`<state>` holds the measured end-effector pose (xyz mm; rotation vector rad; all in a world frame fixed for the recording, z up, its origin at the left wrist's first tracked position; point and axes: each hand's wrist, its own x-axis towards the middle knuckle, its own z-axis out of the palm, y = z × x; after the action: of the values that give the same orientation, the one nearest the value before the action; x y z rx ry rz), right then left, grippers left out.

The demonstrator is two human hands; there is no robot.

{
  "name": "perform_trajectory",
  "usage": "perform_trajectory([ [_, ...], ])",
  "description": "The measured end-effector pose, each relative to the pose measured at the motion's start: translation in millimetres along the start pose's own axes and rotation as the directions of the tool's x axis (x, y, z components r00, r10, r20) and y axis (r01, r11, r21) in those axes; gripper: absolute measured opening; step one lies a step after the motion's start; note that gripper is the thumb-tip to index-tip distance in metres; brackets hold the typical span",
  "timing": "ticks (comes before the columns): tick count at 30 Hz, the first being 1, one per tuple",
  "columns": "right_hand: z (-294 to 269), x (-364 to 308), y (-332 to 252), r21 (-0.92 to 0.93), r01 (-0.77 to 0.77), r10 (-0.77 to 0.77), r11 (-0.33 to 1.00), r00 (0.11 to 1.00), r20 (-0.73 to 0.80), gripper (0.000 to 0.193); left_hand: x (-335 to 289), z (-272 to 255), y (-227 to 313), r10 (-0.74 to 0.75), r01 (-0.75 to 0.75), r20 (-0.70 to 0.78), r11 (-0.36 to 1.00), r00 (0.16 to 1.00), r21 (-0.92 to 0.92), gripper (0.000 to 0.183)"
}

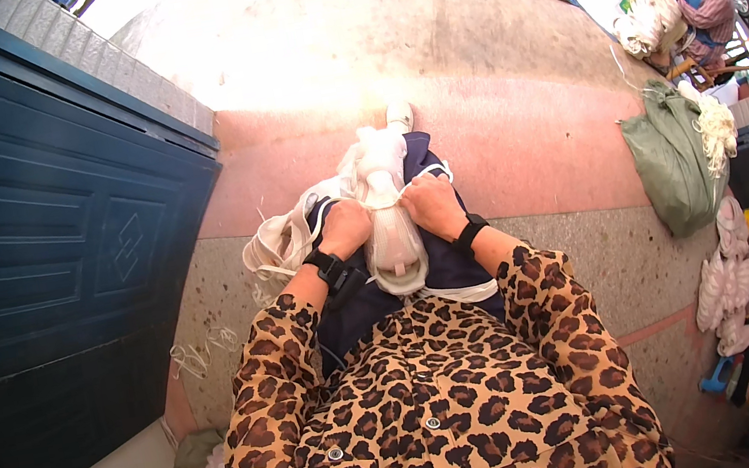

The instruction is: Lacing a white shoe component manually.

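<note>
A white mesh sneaker [396, 248] lies on my dark-trousered lap, its rounded end toward my body. On either side of it, my left hand [344, 227] and my right hand [433, 203] are closed in fists. A thin white shoelace [382, 206] stretches across the shoe between them, and both fists appear to grip it. The fingertips are mostly turned out of sight. More pale shoe material [374, 154] lies just beyond the sneaker. Beside my left hand hangs a cluster of white looped pieces [281, 242] over my leg.
Blue panelled doors [53, 246] stand close on my left. Loose white strands [202, 351] litter the floor there. To my right are a green sack [674, 157] and a stack of white shoes [729, 290]. A person [702, 11] sits farther off with a white bundle.
</note>
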<state>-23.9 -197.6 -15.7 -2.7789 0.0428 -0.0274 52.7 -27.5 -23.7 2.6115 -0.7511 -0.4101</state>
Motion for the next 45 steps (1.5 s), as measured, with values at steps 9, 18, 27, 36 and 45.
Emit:
perform_trajectory([
  [9, -20.1, -9.4, -9.5, -0.034, 0.078, -0.072, 0.996, 0.988, 0.138, 0.026, -14.3, -13.1, 22.2, 0.01, 0.004, -0.097, 0.991, 0.995, 0.136, 0.02],
  [18, -7.2, 2.8, 13.9, 0.113, 0.175, -0.201, 0.978, 0.938, 0.284, 0.018, -31.0, -22.8, 31.0, 0.037, -0.05, 0.069, 0.979, 0.997, 0.199, 0.017],
  [27, -11.6, -2.6, 21.4, 0.263, 0.293, -0.331, 0.919, 0.937, 0.114, 0.016, -21.0, -25.2, 10.7, 0.227, -0.264, 0.196, 0.945, 0.954, 0.193, 0.018],
  [36, -7.0, -18.5, 1.9, -0.096, 0.46, -0.462, 0.883, 0.887, 0.003, 0.009, -20.8, -28.6, 8.8, 0.245, -0.255, 0.172, 0.966, 0.954, 0.042, 0.02],
  [45, -24.4, -3.7, -16.5, -0.289, 0.619, -0.615, 0.73, 0.78, 0.117, 0.012, -22.0, -25.9, 5.0, 0.21, -0.207, 0.135, 0.978, 0.968, -0.039, 0.022],
])
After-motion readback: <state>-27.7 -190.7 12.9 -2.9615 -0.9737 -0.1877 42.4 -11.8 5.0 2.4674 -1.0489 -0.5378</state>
